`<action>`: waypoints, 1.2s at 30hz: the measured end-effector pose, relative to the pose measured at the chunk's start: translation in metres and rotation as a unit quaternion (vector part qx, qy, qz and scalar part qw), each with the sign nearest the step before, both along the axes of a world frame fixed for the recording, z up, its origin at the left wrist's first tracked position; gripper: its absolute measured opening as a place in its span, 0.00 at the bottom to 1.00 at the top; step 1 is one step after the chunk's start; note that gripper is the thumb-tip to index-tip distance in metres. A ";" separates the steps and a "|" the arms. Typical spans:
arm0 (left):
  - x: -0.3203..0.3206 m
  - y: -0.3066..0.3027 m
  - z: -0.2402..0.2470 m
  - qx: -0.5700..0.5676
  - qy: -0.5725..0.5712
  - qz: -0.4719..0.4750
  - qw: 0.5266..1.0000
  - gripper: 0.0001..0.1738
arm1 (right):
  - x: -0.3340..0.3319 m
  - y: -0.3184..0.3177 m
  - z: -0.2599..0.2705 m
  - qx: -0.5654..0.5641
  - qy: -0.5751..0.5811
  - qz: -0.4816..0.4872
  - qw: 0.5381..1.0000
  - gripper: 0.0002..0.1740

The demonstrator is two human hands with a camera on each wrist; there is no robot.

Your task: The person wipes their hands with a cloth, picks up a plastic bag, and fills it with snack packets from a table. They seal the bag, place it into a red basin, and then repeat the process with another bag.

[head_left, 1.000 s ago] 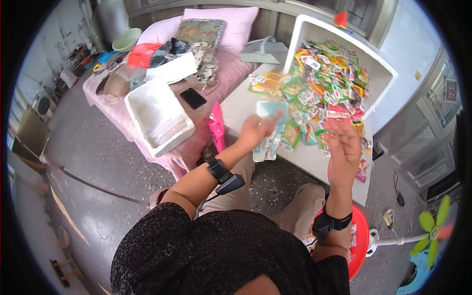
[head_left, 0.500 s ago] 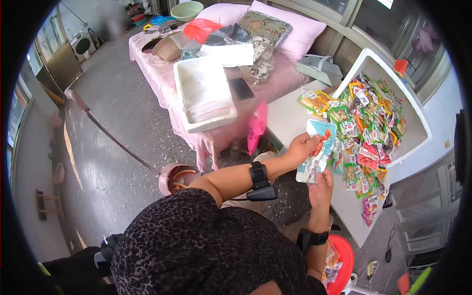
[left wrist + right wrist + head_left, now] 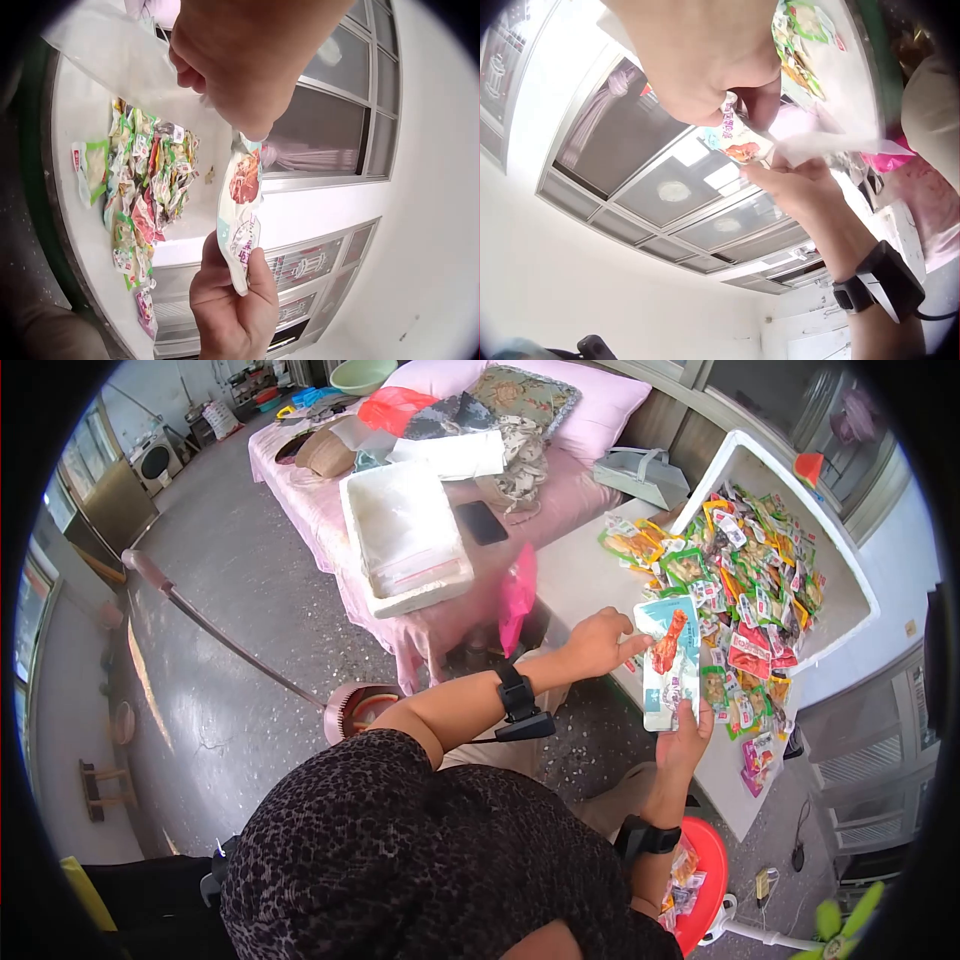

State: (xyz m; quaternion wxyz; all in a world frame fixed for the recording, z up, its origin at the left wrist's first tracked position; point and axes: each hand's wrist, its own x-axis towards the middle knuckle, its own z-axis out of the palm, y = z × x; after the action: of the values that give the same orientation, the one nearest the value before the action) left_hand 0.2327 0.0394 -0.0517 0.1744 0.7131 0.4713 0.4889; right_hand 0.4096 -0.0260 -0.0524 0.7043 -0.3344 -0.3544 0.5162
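Observation:
A white and teal food pouch (image 3: 668, 665) with a drumstick picture is held up above the table's near edge. My right hand (image 3: 686, 736) pinches its lower end, thumb on the printed face, as the left wrist view also shows. At the opposite end is my left hand (image 3: 600, 644), its thumb against the pouch's edge and its fingers curled behind in the right wrist view. A whitish translucent sheet (image 3: 847, 145) stretches away from the left hand there. Beyond the pouch lies a heap of small snack packets (image 3: 745, 600), spilling from a tilted white foam box (image 3: 850, 585).
The white table (image 3: 590, 585) carries the heap. A red basin (image 3: 708, 880) with packets stands on the floor by my right arm. On the pink bed (image 3: 300, 490) are a white foam box (image 3: 375, 490) and a black phone (image 3: 481, 523). A pink bag (image 3: 518, 600) hangs beside the table.
First my left hand was over the pouch and my right hand was above the packets. The right hand has since taken the pouch's lower end, and the pouch has been raised. The head view has turned left.

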 end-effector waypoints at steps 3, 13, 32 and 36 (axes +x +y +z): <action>-0.006 0.000 0.004 0.019 0.070 -0.006 0.997 0.12 | 0.020 -0.001 0.002 -0.035 -0.066 0.005 0.997 0.12; 0.007 0.011 -0.014 0.071 0.323 -0.021 0.943 0.06 | 0.046 -0.003 0.007 -0.062 -0.058 0.004 0.996 0.14; 0.032 0.032 -0.054 -0.041 0.170 -0.081 0.981 0.09 | 0.066 0.041 -0.037 -0.191 -0.178 0.116 0.958 0.13; 0.040 0.026 -0.055 -0.019 0.192 -0.101 0.976 0.10 | 0.055 0.043 -0.032 -0.216 -0.210 0.117 0.946 0.14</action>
State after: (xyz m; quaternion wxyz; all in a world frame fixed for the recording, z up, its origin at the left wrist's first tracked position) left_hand 0.2722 0.0655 -0.1066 0.1424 0.8339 0.4311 0.3138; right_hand 0.4646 0.0173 -0.0844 0.4593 -0.5356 -0.4110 0.5772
